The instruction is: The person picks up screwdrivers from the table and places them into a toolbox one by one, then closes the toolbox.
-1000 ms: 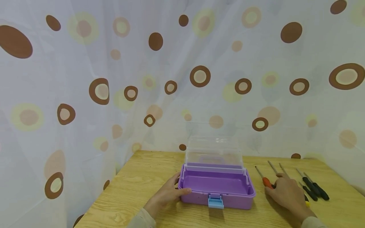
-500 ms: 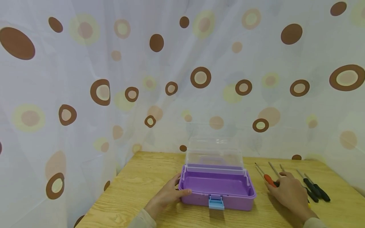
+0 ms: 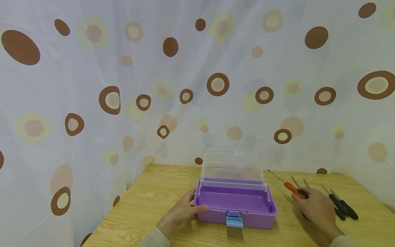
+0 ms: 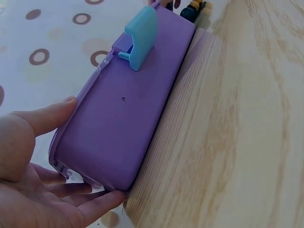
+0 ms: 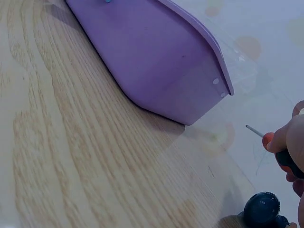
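Note:
A purple storage box [image 3: 213, 216] stands on the table with its clear lid [image 3: 231, 160] tipped back and a blue latch [image 3: 235, 222] hanging at the front. Its tray is bare inside. My left hand [image 3: 180, 208] grips the box's left end, thumb over the front rim and fingers round the side, as the left wrist view also shows. To the right of the box, my right hand [image 3: 318, 210] holds a red-and-black screwdriver [image 3: 291, 187] by the handle. The shaft points away and to the left, raised off the table in the right wrist view.
Several more screwdrivers lie right of the box, among them one with a black handle [image 3: 349, 209] at the far right. Others are partly hidden by the right hand. A spotted curtain [image 3: 234, 113] hangs behind the wooden table [image 3: 148, 195].
The right hand has taken hold of the red-and-black screwdriver and lifted it, its tip swinging left toward the box. The left hand stays on the box.

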A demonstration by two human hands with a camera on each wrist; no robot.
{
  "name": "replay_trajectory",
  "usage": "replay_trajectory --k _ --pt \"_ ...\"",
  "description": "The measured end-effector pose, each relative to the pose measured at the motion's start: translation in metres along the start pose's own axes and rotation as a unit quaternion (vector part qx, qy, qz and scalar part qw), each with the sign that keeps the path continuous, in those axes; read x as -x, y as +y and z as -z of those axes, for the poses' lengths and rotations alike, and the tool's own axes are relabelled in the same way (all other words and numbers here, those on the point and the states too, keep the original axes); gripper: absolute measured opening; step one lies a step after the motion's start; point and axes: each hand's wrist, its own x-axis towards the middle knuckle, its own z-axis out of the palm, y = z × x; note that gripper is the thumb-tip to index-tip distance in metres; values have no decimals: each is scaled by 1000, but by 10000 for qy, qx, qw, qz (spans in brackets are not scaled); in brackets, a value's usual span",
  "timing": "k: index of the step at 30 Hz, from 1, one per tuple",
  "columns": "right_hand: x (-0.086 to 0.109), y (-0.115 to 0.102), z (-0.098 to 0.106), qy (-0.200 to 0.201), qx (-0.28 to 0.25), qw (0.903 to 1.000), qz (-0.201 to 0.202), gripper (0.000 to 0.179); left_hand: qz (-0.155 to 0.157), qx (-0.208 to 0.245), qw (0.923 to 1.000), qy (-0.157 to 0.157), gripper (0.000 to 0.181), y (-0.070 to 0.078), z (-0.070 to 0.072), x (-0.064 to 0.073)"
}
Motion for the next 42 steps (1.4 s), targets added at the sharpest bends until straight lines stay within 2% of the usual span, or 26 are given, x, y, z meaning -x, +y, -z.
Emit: replay_trajectory --k 9,19,26,31,36,39,42 --pt "-2 2 2 112 -466 9974 -540 65 9 -33 10000 -29 92 0 1 0" --pt "-8 -7 10 129 -1110 9884 -1031 78 49 -13 10000 36 91 0 1 0" --pt "-8 -12 15 -21 -1721 9762 -1319 84 0 7 10000 -2 91 -1 1 -2" --pt "-9 -13 16 -125 -2271 9616 -1539 87 -2 22 10000 -21 90 -2 1 -2" --pt "-10 -15 18 -155 -2511 9519 -1748 90 35 4 10000 38 90 -2 1 -1" --pt "-9 -16 18 -163 -2656 9473 -1782 91 47 7 10000 54 91 -2 1 -1" --pt "-9 -17 18 -192 -2899 9428 -1635 90 47 8 10000 68 91 -1 1 0"
